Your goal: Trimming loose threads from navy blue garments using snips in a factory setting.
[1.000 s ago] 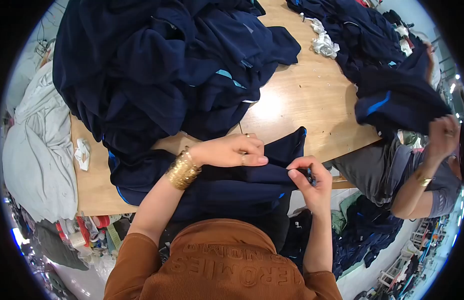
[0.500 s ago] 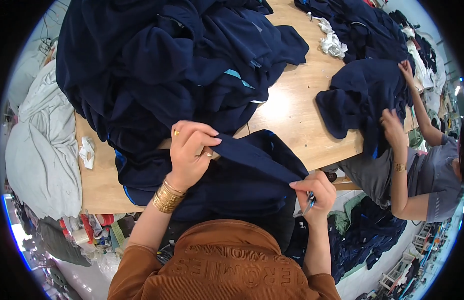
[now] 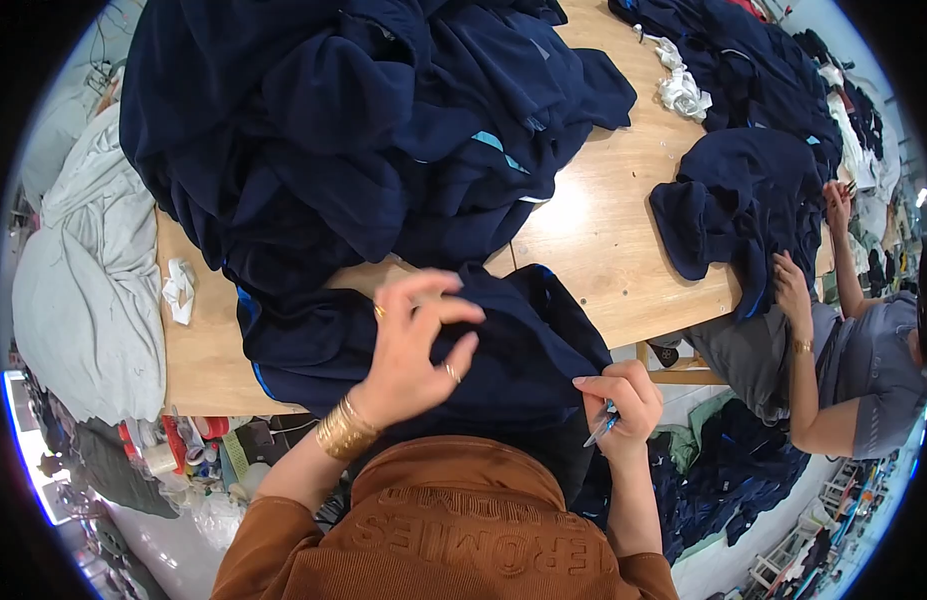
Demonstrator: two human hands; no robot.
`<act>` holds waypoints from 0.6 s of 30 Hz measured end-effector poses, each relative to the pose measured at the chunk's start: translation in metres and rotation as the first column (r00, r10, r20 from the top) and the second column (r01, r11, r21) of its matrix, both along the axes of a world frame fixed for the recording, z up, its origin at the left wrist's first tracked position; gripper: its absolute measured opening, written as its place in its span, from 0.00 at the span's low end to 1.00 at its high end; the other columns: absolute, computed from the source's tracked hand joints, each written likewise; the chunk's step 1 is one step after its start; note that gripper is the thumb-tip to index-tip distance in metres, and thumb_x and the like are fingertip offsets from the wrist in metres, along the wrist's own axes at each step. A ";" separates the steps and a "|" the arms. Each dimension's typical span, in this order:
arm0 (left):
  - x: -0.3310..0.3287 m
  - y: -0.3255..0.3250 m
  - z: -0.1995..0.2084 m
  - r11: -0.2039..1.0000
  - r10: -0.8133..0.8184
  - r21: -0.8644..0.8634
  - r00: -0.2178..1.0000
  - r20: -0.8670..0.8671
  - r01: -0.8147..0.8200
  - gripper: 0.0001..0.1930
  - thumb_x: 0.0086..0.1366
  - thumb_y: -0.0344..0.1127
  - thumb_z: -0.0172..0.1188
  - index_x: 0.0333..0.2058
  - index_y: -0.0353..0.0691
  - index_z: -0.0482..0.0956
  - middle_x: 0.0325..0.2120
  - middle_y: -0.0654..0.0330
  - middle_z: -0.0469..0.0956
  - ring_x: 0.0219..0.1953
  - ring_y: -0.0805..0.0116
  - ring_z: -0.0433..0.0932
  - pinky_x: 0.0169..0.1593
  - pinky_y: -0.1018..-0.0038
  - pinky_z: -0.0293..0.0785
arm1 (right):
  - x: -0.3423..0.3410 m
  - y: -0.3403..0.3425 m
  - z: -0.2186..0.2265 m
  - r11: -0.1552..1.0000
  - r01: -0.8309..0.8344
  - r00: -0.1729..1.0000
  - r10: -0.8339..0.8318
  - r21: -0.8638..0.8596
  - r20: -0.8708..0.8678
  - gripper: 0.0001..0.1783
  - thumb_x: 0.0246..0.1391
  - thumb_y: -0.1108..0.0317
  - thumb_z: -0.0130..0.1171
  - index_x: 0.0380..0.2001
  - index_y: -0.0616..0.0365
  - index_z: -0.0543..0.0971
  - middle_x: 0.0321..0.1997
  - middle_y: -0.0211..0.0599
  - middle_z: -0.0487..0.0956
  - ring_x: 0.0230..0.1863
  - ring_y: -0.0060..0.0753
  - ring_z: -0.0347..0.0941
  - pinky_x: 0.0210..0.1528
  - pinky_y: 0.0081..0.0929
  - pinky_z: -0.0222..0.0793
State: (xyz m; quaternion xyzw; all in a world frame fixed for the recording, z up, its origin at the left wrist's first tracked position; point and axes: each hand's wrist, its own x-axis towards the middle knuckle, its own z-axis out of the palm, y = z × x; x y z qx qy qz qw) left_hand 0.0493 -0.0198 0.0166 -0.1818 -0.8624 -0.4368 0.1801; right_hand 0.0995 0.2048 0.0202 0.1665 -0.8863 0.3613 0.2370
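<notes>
I see my left hand point(image 3: 413, 345) loosely open over the navy garment point(image 3: 483, 350) at the bench point(image 3: 603, 240) edge; my right hand point(image 3: 623, 400) pinches its hem, gripping a small blue tool point(image 3: 601, 430). Big pile point(image 3: 363, 130) looks unprocessed.

- a garment point(image 3: 503, 350) lies on the near edge of the table point(image 3: 593, 240), draped over it toward the person.
- the left hand point(image 3: 413, 345) is on top of it; the right hand point(image 3: 623, 400) is at its right edge.
- a big heap of garments point(image 3: 353, 130) lies behind it.
- a pile of cloth point(image 3: 83, 270) lies left of the table.
- a co-worker's hands point(image 3: 791, 285) are on another garment point(image 3: 743, 210) at the right.
</notes>
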 end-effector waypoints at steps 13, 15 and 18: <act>0.010 0.028 -0.050 0.700 -0.632 0.695 0.310 0.711 -0.166 0.11 0.62 0.37 0.55 0.29 0.36 0.66 0.27 0.58 0.74 0.26 0.74 0.76 0.28 0.81 0.73 | 0.022 -0.008 -0.001 0.978 -0.191 0.945 0.160 0.084 0.285 0.15 0.29 0.76 0.59 0.27 0.50 0.79 0.27 0.30 0.70 0.24 0.31 0.71 0.23 0.25 0.66; 0.007 0.021 -0.055 0.731 -0.642 0.681 0.296 0.707 -0.041 0.09 0.60 0.33 0.56 0.27 0.37 0.67 0.20 0.63 0.73 0.20 0.77 0.75 0.23 0.83 0.70 | 0.018 -0.005 0.001 0.980 -0.197 0.797 0.170 -0.016 0.580 0.15 0.30 0.76 0.61 0.28 0.50 0.79 0.31 0.31 0.71 0.29 0.34 0.72 0.29 0.27 0.69; 0.004 0.014 -0.060 0.751 -0.633 0.660 0.308 0.710 0.020 0.09 0.60 0.33 0.56 0.25 0.37 0.67 0.20 0.63 0.74 0.19 0.78 0.74 0.22 0.83 0.69 | 0.007 0.006 -0.002 0.989 -0.015 0.880 0.084 -0.150 0.467 0.13 0.34 0.75 0.65 0.30 0.56 0.78 0.31 0.34 0.74 0.31 0.33 0.72 0.35 0.25 0.68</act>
